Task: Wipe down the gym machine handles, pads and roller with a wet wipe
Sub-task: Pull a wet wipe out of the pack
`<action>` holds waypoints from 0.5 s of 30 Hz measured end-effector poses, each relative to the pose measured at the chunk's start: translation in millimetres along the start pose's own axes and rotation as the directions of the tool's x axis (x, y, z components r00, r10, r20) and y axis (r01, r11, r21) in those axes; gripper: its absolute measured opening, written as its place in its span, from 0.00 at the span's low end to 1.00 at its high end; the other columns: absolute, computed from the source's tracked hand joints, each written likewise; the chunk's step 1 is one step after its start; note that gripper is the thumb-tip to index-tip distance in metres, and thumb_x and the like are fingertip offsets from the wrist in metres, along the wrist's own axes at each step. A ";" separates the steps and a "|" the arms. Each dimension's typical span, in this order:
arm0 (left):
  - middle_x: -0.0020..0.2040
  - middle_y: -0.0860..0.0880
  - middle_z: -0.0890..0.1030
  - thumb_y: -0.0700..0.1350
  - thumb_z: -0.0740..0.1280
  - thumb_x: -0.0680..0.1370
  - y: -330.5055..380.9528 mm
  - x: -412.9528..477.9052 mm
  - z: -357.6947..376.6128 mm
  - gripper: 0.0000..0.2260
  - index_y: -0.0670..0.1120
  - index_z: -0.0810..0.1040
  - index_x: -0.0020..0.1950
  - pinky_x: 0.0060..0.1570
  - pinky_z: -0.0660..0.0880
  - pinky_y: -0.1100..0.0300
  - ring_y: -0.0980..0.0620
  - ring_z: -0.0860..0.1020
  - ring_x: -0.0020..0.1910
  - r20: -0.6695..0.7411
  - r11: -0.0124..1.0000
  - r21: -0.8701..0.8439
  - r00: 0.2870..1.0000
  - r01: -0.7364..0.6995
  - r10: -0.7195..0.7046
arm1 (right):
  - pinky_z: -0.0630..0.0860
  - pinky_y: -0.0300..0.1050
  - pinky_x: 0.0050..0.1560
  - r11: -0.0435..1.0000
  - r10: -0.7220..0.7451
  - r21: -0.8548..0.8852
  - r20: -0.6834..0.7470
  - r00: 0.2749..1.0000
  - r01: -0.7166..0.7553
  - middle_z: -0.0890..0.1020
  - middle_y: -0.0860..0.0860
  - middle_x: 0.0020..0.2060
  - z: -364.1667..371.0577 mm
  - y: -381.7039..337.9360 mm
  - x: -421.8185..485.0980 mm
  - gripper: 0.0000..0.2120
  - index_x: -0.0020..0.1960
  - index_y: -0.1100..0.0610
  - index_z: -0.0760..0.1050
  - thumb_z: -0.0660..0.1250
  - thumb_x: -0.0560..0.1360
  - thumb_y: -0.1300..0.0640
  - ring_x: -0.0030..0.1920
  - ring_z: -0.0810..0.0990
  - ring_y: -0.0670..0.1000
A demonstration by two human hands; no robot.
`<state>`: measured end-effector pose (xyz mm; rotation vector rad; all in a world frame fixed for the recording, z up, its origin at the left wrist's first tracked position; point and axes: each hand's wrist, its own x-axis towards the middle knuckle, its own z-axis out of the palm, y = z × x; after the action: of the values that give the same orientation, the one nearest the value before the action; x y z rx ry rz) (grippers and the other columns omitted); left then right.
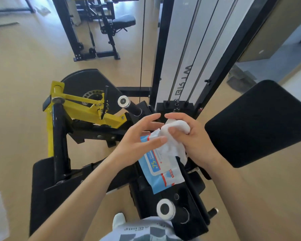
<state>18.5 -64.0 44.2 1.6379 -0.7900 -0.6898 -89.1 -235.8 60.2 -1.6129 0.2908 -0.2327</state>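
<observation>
Grip on the wet wipe (178, 126) is provided by the right hand (196, 140): its fingers are curled round the bunched white cloth, and its thumb is pressed onto the front of the bundle. A loose tail of the wipe is draped downward below the palm, over the upper end of the blue-and-white wipe packet (161, 169). The left hand (139, 138) is held just beside the right, palm turned toward it, with the fingers straight and spread; its thumb tip is laid against the wipe at the packet's upper end. Whether the packet is gripped by the left hand or merely supported by the black machine frame (195, 221) beneath it cannot be determined. The wipe is held above the frame, between the two chrome-capped handles and apart from both. The upper handle (122, 101) is located beyond the left hand, beside the yellow lever arm (87, 108). The lower handle (165, 209) is located near the bottom edge of the view, below the packet. A large black pad (261, 124) is positioned to the right of the right hand and is not touched by it. The white weight-stack column (186, 49) is mounted upright behind both hands. A second machine (97, 23) is seen farther back on the tan floor (24, 66).
</observation>
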 end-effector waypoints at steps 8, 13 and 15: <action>0.47 0.44 0.86 0.47 0.72 0.77 -2.2 4.2 -4.8 0.09 0.42 0.83 0.50 0.58 0.82 0.44 0.44 0.86 0.48 -0.109 0.946 -0.272 0.971 0.178 -0.214 | 0.84 0.54 0.47 0.997 0.066 0.059 -0.136 0.988 -0.058 0.86 0.54 0.49 -6.5 6.9 18.3 0.13 0.59 0.57 0.80 0.74 0.75 0.59 0.48 0.86 0.54; 0.45 0.46 0.82 0.50 0.73 0.77 -12.3 2.8 -8.2 0.11 0.43 0.79 0.49 0.50 0.81 0.53 0.47 0.83 0.45 -0.059 0.858 -0.468 0.962 0.211 -0.268 | 0.84 0.53 0.48 0.987 0.147 0.093 -0.243 0.959 -0.128 0.86 0.56 0.45 -6.9 17.7 21.0 0.11 0.53 0.59 0.82 0.71 0.76 0.52 0.42 0.83 0.59; 0.44 0.45 0.83 0.51 0.72 0.77 -11.3 4.5 -6.1 0.11 0.43 0.78 0.49 0.45 0.80 0.56 0.48 0.83 0.43 -0.045 0.804 -0.547 0.951 0.232 -0.305 | 0.83 0.57 0.56 0.985 0.158 0.104 -0.246 0.956 -0.136 0.85 0.56 0.48 -4.6 19.8 21.0 0.10 0.53 0.59 0.82 0.70 0.78 0.52 0.52 0.84 0.60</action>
<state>27.5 -62.5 34.2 1.2631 -0.2242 -0.9007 -71.7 -248.0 40.2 -1.4685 0.5881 -0.3330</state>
